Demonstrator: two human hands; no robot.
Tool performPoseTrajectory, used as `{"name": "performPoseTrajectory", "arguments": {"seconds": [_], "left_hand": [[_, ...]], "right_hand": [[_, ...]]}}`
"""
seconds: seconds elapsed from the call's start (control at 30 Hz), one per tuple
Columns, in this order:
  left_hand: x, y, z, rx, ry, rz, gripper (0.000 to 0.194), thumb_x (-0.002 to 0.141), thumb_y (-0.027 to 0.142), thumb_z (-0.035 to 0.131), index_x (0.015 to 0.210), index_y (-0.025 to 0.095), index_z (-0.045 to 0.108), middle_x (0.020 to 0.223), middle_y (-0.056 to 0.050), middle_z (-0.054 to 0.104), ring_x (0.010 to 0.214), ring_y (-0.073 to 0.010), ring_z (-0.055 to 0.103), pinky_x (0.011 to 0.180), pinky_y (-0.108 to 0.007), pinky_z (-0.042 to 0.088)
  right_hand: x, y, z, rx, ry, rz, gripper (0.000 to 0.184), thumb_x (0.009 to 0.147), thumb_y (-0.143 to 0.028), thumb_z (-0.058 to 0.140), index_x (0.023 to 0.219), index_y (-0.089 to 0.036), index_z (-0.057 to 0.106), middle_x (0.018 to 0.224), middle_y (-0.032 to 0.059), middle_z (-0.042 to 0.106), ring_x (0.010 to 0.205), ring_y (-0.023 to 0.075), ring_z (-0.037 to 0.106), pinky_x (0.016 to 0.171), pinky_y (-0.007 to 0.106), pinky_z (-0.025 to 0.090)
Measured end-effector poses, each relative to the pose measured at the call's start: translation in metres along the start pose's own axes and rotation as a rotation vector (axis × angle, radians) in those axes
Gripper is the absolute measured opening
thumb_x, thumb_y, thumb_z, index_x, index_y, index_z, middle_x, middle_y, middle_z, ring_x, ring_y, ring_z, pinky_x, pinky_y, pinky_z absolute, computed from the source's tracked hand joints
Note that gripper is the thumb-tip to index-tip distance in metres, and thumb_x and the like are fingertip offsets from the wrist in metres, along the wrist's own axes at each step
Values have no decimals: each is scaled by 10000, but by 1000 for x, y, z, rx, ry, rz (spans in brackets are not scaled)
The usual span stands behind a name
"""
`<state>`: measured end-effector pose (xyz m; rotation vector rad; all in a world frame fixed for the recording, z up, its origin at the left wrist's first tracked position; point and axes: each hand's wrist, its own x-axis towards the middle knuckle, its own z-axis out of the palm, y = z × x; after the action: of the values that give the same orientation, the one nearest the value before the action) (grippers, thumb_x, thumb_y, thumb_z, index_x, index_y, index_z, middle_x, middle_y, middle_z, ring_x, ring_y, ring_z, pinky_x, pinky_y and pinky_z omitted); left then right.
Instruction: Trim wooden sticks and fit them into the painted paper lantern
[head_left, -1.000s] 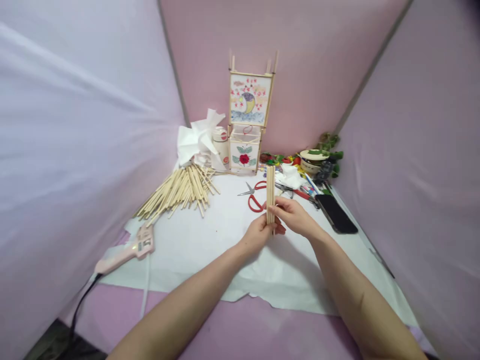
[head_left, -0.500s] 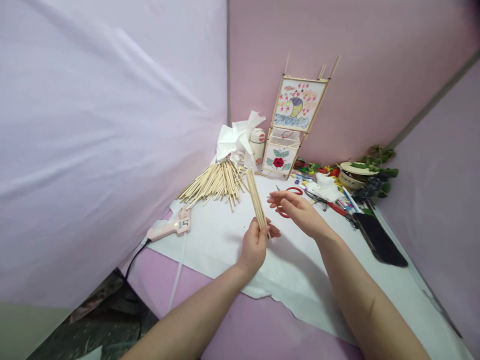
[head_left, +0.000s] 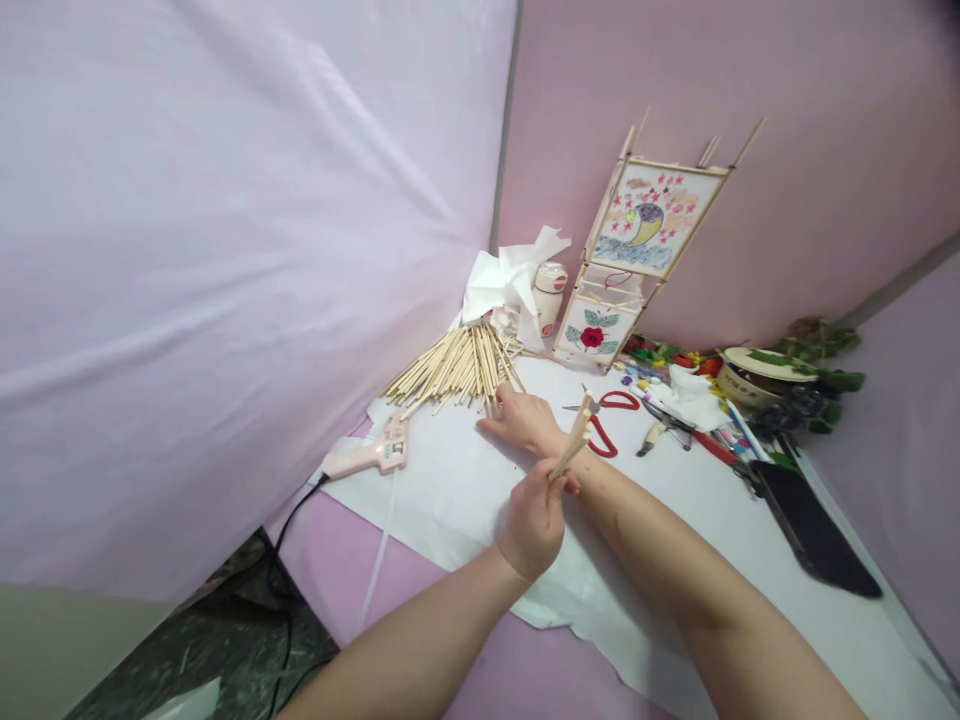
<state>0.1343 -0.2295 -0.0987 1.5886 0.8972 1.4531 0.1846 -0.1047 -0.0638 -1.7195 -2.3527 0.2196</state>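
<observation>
Left fingers [head_left: 538, 485] clamped on stick bundle [head_left: 576, 438]; right fingers [head_left: 511, 402] at stick pile [head_left: 457, 368], grip unclear.

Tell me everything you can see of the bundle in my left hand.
The bundle of sticks is a small group of thin, straight, pale sticks that look like plain wood. It slants up and to the right in the picture, upper ends showing, slightly uneven. The left hand grips it low down, hiding the lower part. In view it crosses in front of the right forearm and part of the scissors; whether it touches the forearm, I can't tell.
</observation>
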Motion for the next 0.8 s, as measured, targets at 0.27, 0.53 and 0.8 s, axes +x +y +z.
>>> {"name": "performPoseTrajectory", "arguments": {"seconds": [0.27,0.53,0.8], "left_hand": [[-1,-1,3,11,-82,-47,211,963,284,318,947,208,515,816,-38,609,778,-155,583,778,-292,443],[1,-3,4,-23,-83,-97,206,959,311,325,995,209,500,780,-28,608,738,-155,585,749,-293,443],[2,-4,5,-52,-56,-108,203,953,311,336,1010,193,491,752,-22,606,722,-150,583,733,-285,444]], "right_hand": [[9,0,-4,58,-21,150,179,820,-168,485,973,-130,569,930,159,669,850,242,617,695,293,394],[12,21,-4,364,-124,215,155,754,-201,514,615,-153,561,611,59,598,601,162,541,545,255,372],[-25,44,-20,723,-230,244,160,724,-252,533,588,-183,485,486,-30,472,432,83,372,415,212,302]]}}
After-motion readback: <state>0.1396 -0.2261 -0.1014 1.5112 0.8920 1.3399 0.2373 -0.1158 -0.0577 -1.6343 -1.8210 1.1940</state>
